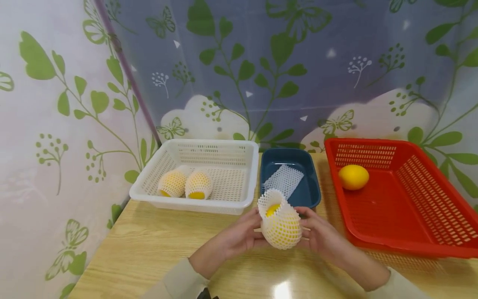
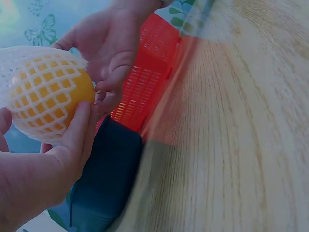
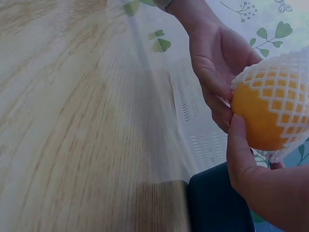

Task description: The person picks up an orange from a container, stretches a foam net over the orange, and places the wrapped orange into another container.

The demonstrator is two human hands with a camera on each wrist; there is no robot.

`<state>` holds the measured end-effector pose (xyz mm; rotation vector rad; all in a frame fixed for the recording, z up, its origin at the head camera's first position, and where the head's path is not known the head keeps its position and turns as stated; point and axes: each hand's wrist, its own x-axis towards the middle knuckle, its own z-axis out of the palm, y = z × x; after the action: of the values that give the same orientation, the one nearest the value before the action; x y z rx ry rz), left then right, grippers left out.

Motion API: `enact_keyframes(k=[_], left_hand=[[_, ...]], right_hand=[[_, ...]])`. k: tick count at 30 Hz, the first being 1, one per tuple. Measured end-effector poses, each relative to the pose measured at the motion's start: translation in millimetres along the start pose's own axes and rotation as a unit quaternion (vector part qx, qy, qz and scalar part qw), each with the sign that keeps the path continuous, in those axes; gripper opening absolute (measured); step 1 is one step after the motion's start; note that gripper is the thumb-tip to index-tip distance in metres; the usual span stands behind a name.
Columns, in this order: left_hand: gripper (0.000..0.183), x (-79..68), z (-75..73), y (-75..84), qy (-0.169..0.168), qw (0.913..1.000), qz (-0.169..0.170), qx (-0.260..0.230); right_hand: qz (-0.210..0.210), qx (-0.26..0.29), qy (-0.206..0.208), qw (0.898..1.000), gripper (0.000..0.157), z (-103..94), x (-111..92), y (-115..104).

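A round yellow-orange fruit in a white foam net sleeve is held up between both hands, above the table's front part. My left hand grips it from the left, and my right hand from the right. The sleeve covers most of the fruit and flares open at its top end. In the left wrist view, bare orange skin shows beyond the mesh edge, with fingertips against it. The right wrist view also shows a bare patch, where my right thumb presses.
A white basket at left holds two sleeved fruits. Behind my hands, a dark blue tray contains a flat foam net sleeve. At right, a red basket holds one bare yellow fruit. A patterned curtain hangs behind.
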<state>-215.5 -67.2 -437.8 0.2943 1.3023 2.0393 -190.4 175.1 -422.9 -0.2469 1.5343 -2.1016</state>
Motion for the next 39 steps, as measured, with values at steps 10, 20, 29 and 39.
enact_keyframes(k=[10, 20, 29, 39], left_hand=[[0.052, 0.9, 3.4, 10.9, -0.012, 0.9997, 0.009, 0.020], [0.059, -0.4, 2.4, 16.3, -0.022, 0.9995, 0.017, 0.014], [0.057, -0.1, 3.7, 15.2, -0.012, 0.9998, 0.016, -0.007], [0.050, 1.7, 6.0, 19.1, -0.004, 0.9988, 0.045, -0.017]], right_hand=[[-0.011, -0.003, -0.018, 1.000, 0.031, 2.0, 3, -8], [-0.028, 0.015, -0.036, 0.999, 0.026, 0.7, 5, -12], [-0.052, 0.023, -0.057, 0.997, 0.027, -1.7, 6, -8], [-0.089, 0.030, -0.034, 0.995, 0.031, 3.3, 14, -9]])
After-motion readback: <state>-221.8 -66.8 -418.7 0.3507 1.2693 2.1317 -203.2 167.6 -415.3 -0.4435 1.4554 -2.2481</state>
